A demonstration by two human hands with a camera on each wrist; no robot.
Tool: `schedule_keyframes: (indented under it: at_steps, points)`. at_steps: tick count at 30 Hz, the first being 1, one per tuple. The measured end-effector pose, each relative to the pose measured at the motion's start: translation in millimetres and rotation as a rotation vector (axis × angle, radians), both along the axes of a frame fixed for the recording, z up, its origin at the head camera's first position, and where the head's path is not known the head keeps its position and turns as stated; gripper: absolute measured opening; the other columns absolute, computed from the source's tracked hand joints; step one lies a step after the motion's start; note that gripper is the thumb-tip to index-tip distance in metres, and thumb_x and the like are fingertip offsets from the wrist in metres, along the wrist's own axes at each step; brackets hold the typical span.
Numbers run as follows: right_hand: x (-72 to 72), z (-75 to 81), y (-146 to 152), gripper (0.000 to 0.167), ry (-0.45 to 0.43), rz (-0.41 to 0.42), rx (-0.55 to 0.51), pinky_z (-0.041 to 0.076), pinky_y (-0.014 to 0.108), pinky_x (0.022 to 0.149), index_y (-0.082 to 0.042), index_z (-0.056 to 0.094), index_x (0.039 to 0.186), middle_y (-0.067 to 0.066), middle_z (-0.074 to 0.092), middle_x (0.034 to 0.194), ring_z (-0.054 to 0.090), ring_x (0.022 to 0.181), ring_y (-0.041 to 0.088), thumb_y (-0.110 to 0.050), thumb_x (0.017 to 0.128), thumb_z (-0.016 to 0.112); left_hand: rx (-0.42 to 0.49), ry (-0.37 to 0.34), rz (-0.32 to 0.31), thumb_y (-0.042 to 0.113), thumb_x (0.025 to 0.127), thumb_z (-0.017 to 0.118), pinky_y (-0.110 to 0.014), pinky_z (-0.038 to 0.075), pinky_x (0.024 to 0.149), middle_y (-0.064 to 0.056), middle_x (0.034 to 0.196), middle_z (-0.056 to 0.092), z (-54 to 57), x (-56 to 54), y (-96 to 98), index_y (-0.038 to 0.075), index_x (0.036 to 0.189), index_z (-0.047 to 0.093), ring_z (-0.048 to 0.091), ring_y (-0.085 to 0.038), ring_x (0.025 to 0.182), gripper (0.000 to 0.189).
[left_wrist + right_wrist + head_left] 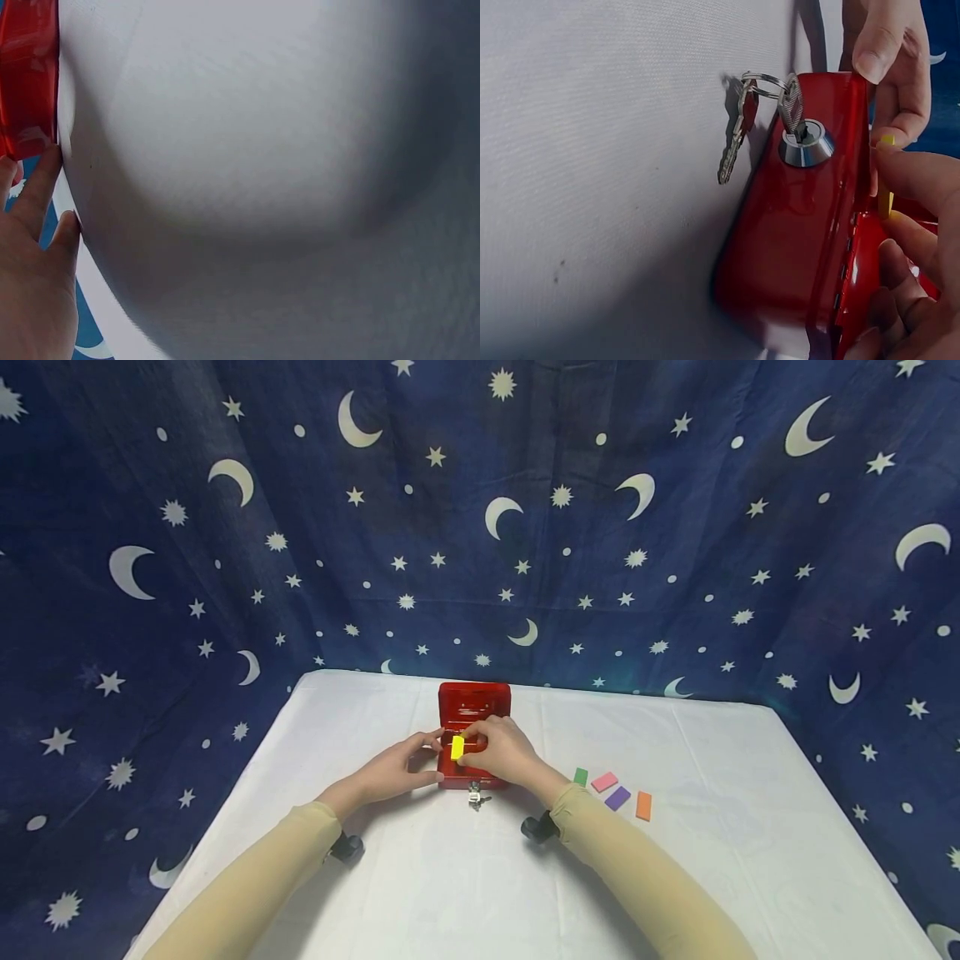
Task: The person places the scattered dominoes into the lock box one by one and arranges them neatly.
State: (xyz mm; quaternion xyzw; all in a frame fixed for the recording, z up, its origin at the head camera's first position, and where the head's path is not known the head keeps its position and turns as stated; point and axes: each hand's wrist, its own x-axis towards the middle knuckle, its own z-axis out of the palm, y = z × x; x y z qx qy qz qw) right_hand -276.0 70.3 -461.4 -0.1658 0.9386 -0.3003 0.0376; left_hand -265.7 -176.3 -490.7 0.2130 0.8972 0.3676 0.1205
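A small red metal cash box (474, 696) stands on the table with its lid raised. Between thumb and fingers, my right hand (510, 753) pinches a yellow rectangular block (457, 748) over the open box; the block's edge shows in the right wrist view. My left hand (397, 767) rests against the box's left side, fingers mostly extended, thumb at the front corner. A key (791, 105) sits in the silver lock (808, 148) on the box front, with a second key (736, 139) hanging from its ring. The box's interior is largely hidden by my right hand.
Right of the box lie a green block (581, 777), a pink block (604, 782), a purple block (618, 798) and an orange block (643, 806). A white cloth covers the table (420, 885). Behind hangs a dark blue curtain (450, 527) with moons and stars.
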Motion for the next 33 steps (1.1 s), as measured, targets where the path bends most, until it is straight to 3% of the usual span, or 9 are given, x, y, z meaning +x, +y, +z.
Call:
schedule_keyframes:
  at_steps: [14, 22, 33]
  points:
    - [-6.6, -4.5, -15, 0.048, -0.01, 0.054, 0.132, 0.049, 0.045, 0.101, -0.021, 0.074, 0.12, -0.004, 0.072, 0.115, 0.054, 0.113, 0.02, -0.038, 0.078, 0.088, 0.009, -0.002, 0.004, 0.049, 0.089, 0.076, -0.06, 0.029, 0.118, 0.014, 0.162, 0.036, -1.5, 0.7, -0.6, 0.033, 0.127, 0.054, 0.038, -0.02, 0.148, 0.047]
    - [-8.8, -9.7, -18, 0.045, -0.017, 0.084, 0.186, 0.05, 0.043, 0.098, -0.02, 0.075, 0.119, -0.008, 0.074, 0.106, 0.057, 0.106, 0.018, -0.037, 0.079, 0.087, 0.011, -0.002, 0.002, 0.05, 0.089, 0.076, -0.059, 0.029, 0.118, 0.017, 0.162, 0.036, -2.4, -0.3, -0.6, 0.034, 0.126, 0.053, 0.037, -0.018, 0.148, 0.046]
    - [-9.0, -10.1, -23, 0.043, -0.015, 0.084, 0.198, 0.051, 0.043, 0.098, -0.019, 0.075, 0.117, -0.006, 0.074, 0.106, 0.059, 0.104, 0.019, -0.036, 0.079, 0.087, 0.017, -0.002, -0.005, 0.048, 0.089, 0.076, -0.059, 0.029, 0.118, 0.013, 0.163, 0.035, -0.8, 0.6, -0.7, 0.032, 0.125, 0.054, 0.038, -0.02, 0.148, 0.045]
